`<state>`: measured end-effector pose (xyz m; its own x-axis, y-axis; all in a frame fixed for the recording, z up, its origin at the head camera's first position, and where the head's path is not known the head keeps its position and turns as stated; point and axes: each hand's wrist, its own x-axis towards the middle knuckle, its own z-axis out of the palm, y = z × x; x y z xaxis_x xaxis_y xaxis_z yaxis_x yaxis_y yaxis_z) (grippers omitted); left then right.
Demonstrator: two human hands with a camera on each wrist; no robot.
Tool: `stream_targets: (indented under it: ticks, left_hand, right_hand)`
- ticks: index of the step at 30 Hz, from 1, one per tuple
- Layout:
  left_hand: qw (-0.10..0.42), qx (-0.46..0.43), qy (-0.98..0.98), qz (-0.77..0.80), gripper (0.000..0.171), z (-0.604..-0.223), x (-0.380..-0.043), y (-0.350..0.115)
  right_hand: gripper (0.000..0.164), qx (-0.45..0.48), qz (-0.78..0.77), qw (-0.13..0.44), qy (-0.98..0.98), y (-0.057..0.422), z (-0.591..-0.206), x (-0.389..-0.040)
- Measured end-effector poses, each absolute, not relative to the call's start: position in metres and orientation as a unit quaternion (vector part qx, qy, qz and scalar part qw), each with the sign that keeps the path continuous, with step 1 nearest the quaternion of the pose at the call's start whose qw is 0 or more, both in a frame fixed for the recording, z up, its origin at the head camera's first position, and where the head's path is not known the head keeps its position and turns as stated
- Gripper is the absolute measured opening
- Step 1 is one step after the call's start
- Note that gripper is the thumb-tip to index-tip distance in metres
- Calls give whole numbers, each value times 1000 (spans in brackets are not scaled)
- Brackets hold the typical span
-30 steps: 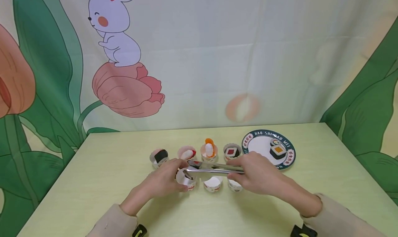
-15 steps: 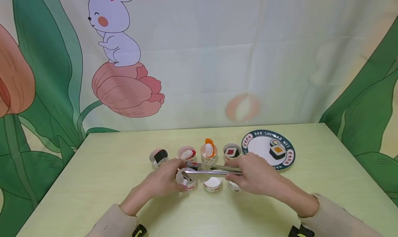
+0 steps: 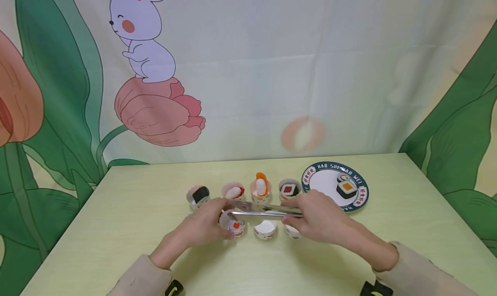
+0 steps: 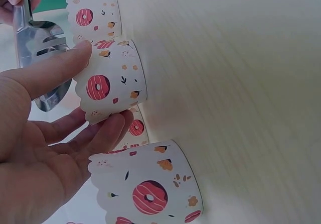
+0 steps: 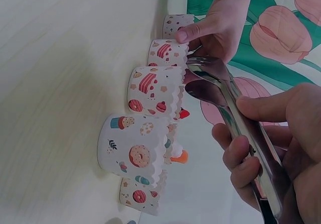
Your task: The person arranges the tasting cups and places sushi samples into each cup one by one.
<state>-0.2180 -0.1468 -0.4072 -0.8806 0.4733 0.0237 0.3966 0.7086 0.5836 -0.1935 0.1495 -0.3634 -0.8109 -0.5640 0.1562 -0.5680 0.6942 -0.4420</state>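
My left hand grips a white paper baking cup between thumb and fingers; it stands at the left end of the front row. Inside this cup shows a small piece with a red top. My right hand holds metal serving tongs, one end spoon-shaped and the other slotted like a fork. The tongs' tips reach over the held cup, spread a little apart, with nothing seen between them. Two more front cups, a middle one and a right one, stand under the tongs.
Behind, a row of cups holds toy sushi: a black-wrapped piece, a red-and-white one, an orange-and-white one and a square roll. At back right, a round plate bears two sushi rolls.
The piece that was between the tongs' tips has dropped into the cup in my left hand, and its red top now shows there. The tongs' tips have parted slightly. Both hands stay nearly still.
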Motion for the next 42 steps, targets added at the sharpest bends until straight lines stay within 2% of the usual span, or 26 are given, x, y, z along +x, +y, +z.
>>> stream_targets:
  ticks: [7, 19, 30, 37, 42]
  left_hand:
    - [62, 225, 929, 287, 57, -407, -217, -147]
    - [63, 210, 936, 275, 66, -405, -213, -145]
    - [57, 222, 937, 265, 69, -402, -212, -137]
    - [33, 237, 928, 286, 81, -400, -209, -132]
    - [38, 244, 934, 259, 73, -399, -209, -128]
  right_hand:
    - [29, 304, 249, 7, -920, 156, -362, -194]
    - [25, 300, 251, 14, -920, 170, -363, -195]
    - [29, 271, 259, 1, -927, 182, -358, -197]
    - [33, 245, 259, -5, -934, 188, -357, -197]
    - [31, 248, 246, 19, -937, 195, -357, -198]
